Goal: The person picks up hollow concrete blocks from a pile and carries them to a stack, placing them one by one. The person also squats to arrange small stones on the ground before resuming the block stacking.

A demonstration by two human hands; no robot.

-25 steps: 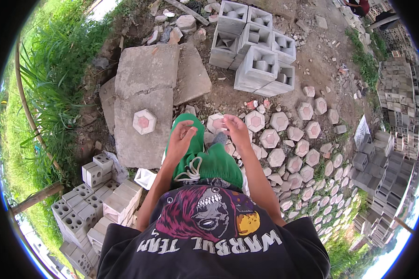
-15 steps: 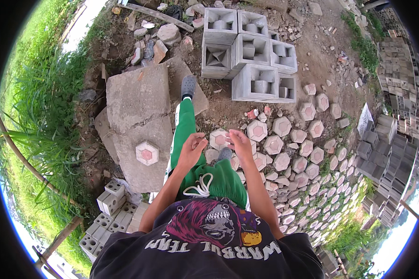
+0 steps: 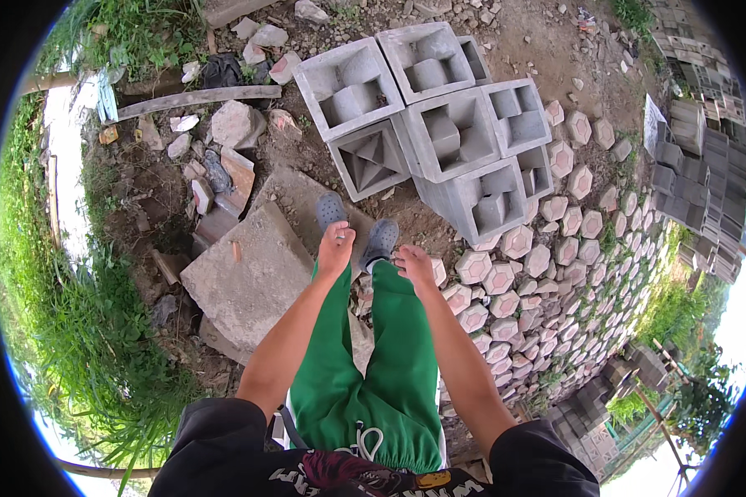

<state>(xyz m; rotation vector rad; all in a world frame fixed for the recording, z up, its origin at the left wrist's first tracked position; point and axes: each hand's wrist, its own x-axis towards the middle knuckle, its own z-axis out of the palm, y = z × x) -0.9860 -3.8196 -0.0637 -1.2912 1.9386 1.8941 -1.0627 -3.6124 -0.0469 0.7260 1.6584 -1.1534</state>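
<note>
Both of my hands hang in front of my green trousers, holding nothing that I can see. My left hand [image 3: 335, 251] has loosely bent fingers and appears in front of the left grey clog [image 3: 329, 205]. Below the right grey clog [image 3: 380, 240] in the picture is my right hand [image 3: 415, 267], its fingers slightly curled and apart. Beyond my feet stands a cluster of hollow grey concrete blocks [image 3: 452, 132], some stacked on others, with shaped cores inside. Neither hand touches them.
A cracked concrete slab [image 3: 244, 273] lies under and left of my feet. Rubble [image 3: 239, 124] and a plank [image 3: 199, 99] lie ahead left. Hexagonal pavers [image 3: 518, 242] cover the ground at right, with stacked blocks [image 3: 688, 178] beyond. Tall grass [image 3: 99, 331] borders the left.
I have stepped forward and the view has turned, so the hollow blocks look nearer. Both feet are now side by side. The lone hexagonal paver on the slab is out of sight.
</note>
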